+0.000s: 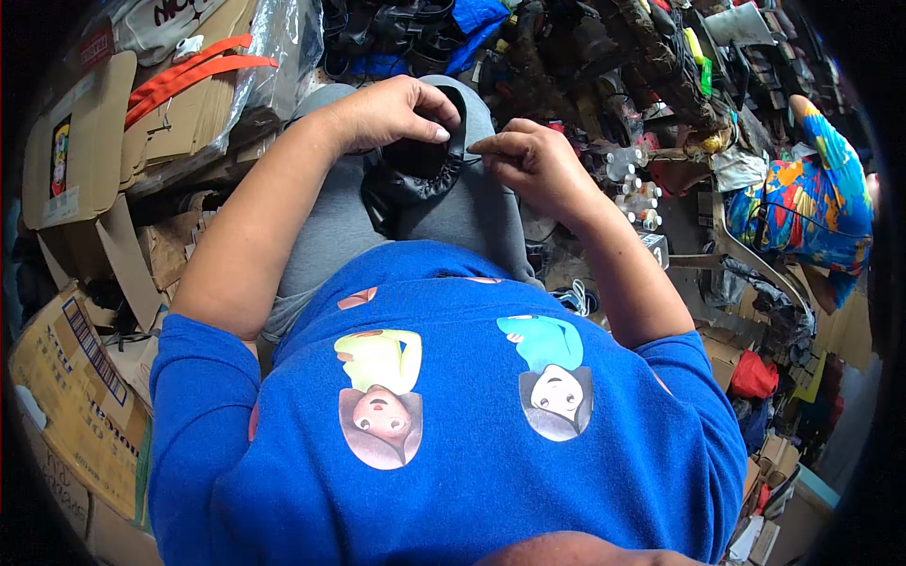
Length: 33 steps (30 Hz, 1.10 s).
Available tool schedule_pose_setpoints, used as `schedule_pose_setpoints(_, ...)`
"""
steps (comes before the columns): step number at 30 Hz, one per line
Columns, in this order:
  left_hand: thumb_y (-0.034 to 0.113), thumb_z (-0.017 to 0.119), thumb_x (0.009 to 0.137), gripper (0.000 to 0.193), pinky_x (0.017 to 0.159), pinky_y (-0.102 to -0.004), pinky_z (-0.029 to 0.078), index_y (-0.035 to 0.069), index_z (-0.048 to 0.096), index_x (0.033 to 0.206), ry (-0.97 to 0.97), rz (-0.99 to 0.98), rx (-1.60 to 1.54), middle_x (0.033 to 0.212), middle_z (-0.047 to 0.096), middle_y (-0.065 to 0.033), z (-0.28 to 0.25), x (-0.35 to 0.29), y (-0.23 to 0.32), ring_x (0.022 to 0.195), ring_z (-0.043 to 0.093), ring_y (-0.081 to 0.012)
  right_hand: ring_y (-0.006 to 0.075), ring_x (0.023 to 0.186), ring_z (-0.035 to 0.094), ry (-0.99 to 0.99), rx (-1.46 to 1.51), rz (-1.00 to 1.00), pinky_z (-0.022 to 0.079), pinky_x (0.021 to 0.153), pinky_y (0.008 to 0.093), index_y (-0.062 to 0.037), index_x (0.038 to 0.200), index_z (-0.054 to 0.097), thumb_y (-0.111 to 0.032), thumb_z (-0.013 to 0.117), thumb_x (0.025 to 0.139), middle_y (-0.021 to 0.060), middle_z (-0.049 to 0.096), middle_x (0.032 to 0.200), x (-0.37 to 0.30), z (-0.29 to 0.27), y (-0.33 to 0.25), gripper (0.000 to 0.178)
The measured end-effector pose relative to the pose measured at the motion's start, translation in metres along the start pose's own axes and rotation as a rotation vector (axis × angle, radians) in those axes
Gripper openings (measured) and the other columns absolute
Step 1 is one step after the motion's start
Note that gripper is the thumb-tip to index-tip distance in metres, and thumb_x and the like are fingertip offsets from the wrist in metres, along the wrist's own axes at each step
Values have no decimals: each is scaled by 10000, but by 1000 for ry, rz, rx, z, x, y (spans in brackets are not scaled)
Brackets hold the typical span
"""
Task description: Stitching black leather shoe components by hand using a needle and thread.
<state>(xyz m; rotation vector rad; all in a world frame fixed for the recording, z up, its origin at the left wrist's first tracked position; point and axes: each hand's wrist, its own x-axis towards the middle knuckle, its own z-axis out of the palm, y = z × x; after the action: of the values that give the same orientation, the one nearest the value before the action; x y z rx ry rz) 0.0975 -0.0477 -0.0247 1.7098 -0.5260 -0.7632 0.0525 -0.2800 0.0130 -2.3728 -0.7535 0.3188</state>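
A black leather-like piece [417,193] lies on my lap between my grey-trousered thighs. It has a round opening with a gathered, puckered rim, and it resembles a shoe upper. My left hand [411,115] grips the far rim, fingers curled over the edge and thumb pressed against it. Just right of the piece is my right hand [536,168], its thumb and index finger pinched together close to the rim. Whatever those fingertips hold is too small to make out. The inside of the opening is dark.
Flattened cardboard [193,108] with orange strips [193,71] is stacked at far left, a printed carton [80,406] below it. Small clear bottles [637,189] stand right of my knee. Black shoes [401,28] lie ahead. Another person's colourful sleeve [830,160] shows at far right.
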Motion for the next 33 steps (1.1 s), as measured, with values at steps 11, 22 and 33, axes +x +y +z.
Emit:
schedule_pose_setpoints(11, 88, 623, 791, 350, 929, -279, 420, 19, 631, 1134, -80, -10, 8, 1040, 661, -82, -4, 0, 0, 972, 586, -132, 182, 696, 604, 37, -51, 18, 484, 633, 299, -80, 968, 700, -65, 636, 769, 91, 597, 775, 1, 2, -5, 209)
schedule_pose_setpoints(22, 74, 611, 778, 344, 939, -289, 417, 17, 643, 1116, -76, 6, 24, 1050, 662, -100, -4, 1, 3, 977, 596, -156, 164, 702, 595, 59, 102, 62, 473, 636, 274, -100, 988, 700, -48, 659, 760, 74, 588, 759, -6, 12, 4, 238)
schedule_pose_setpoints(33, 82, 618, 768, 345, 946, -297, 413, 24, 650, 1107, -122, -9, 65, 1047, 663, -109, -8, 7, 5, 984, 596, -163, 196, 728, 606, -34, -56, -71, 478, 645, 292, -127, 961, 707, -45, 658, 741, 71, 578, 762, 8, -3, 4, 240)
